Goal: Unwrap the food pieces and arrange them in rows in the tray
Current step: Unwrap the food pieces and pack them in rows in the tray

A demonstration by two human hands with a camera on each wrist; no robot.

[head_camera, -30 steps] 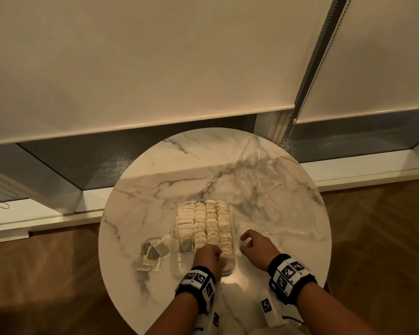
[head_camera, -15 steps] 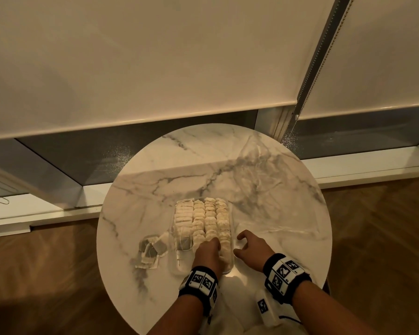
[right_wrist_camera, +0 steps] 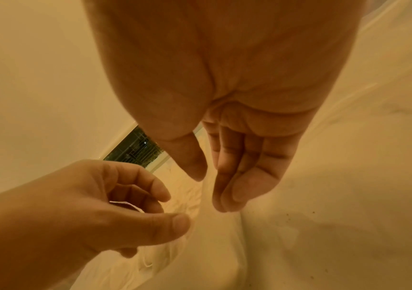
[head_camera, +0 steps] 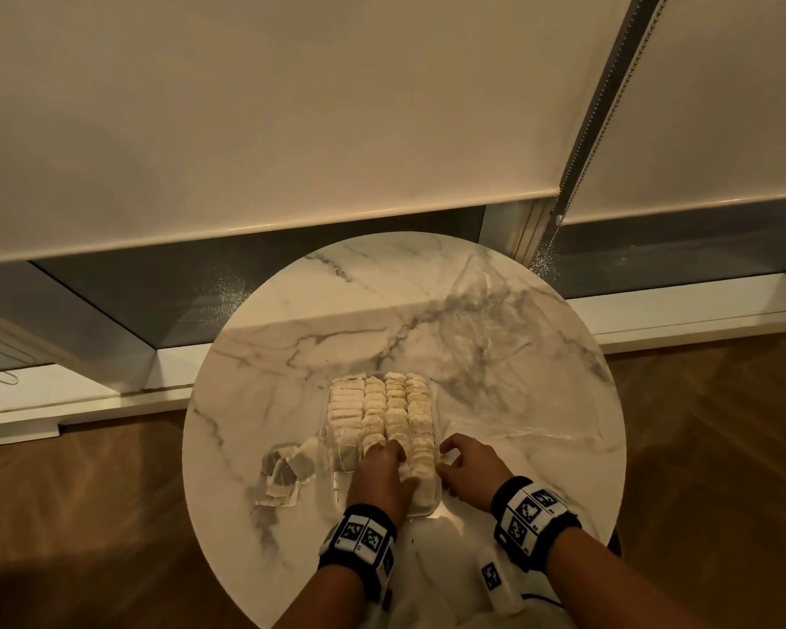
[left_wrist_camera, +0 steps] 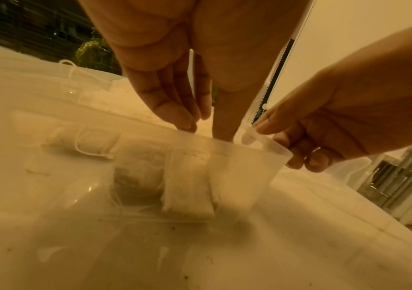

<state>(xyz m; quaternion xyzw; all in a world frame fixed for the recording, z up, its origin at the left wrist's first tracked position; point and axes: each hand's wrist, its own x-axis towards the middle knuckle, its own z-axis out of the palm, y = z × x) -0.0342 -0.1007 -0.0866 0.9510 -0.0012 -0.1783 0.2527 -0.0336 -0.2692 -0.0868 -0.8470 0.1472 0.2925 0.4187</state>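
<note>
The left hand (head_camera: 380, 476) is reaching into the near end of the clear plastic tray (head_camera: 433, 508), its fingers (left_wrist_camera: 172, 109) pointing down, straight and close together, with the tips touching the tops of the pale food pieces (head_camera: 384, 413) there. The wrist view shows those fingertips at the tray's rim and nothing pinched between them, so the left fingers are released. The right hand (head_camera: 468, 472) is sitting just to the right of the left fingers, at the tray's near right corner. Its fingers (left_wrist_camera: 306, 157) are curling around the outside of the corner while the thumb is lying on the rim, so this hand is grasping the tray.

The food pieces are standing in four tight rows that are running away from the fingers toward the far end of the tray. Through the tray's near wall, below the left fingertips, a few white pouches (left_wrist_camera: 190, 184) with strings are showing. To the left of the left hand, a small heap of opened wrappers (head_camera: 284, 476) is lying on the round marble surface (head_camera: 291, 356). Beyond the right fingers a crumpled clear plastic bag (head_camera: 486, 338) is resting on the surface. Both wrists are wearing black bands with square printed markers (head_camera: 361, 535).
</note>
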